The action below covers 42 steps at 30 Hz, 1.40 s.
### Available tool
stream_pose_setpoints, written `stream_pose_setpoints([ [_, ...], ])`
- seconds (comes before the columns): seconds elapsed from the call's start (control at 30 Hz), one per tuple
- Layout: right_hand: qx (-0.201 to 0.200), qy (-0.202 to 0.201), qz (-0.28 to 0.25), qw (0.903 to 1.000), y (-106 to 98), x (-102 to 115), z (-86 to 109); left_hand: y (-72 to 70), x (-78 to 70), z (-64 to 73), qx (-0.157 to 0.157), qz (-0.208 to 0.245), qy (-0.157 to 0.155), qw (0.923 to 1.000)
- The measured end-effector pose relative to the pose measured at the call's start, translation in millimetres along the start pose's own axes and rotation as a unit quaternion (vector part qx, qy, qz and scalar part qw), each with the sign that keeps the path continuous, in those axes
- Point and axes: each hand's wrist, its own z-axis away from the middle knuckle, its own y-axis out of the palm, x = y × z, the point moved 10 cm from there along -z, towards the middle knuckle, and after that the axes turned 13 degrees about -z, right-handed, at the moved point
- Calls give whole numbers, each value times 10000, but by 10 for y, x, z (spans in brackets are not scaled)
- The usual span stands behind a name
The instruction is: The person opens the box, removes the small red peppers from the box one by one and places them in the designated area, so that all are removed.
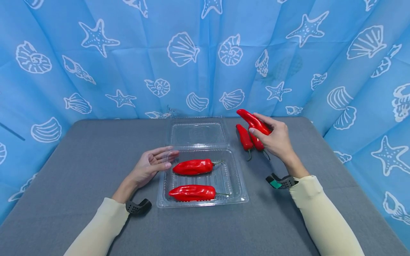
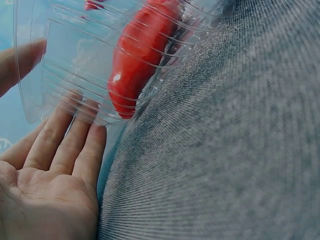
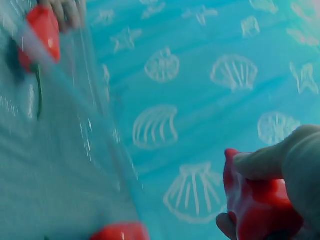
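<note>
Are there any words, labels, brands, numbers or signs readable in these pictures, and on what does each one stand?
None: no text is readable in any view.
The blue curtain carries white shell and starfish drawings, not writing.
The clear container and red peppers show no readable print.
Any marking on the dark wrist devices is too small to read.

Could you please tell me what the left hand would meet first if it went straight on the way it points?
The left hand would probably meet the left wall of the clear container first; it may be touching it, since depth through the plastic is unclear.
</note>
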Motion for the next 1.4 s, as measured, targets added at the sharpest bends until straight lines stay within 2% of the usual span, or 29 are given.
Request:
stream_pose_setpoints([
  [0.23,-591,515,490,9957,-277,-401,-31,-7,4,-2,-37,-25,-22,10000],
  [0.5,-661,1177,1223,9833,-403,-925,10,-6,3,-8,-49,-10,-24,10000],
  [0.63,-703,1302,1417,9788,-440,-1110,41,-2,0,-9,-11,12,14,10000],
  [0.9,-605,1505,1793,9703,-406,-1292,99,-14,12,-13,-34,-88,-8,10000],
  [1.23,-270,1962,1446,9695,-361,-1350,115,-18,19,-5,-53,-152,-53,9999],
  [1.4,-148,2055,1177,9714,-318,-1380,117,-15,16,-1,-60,-139,-78,9999],
])
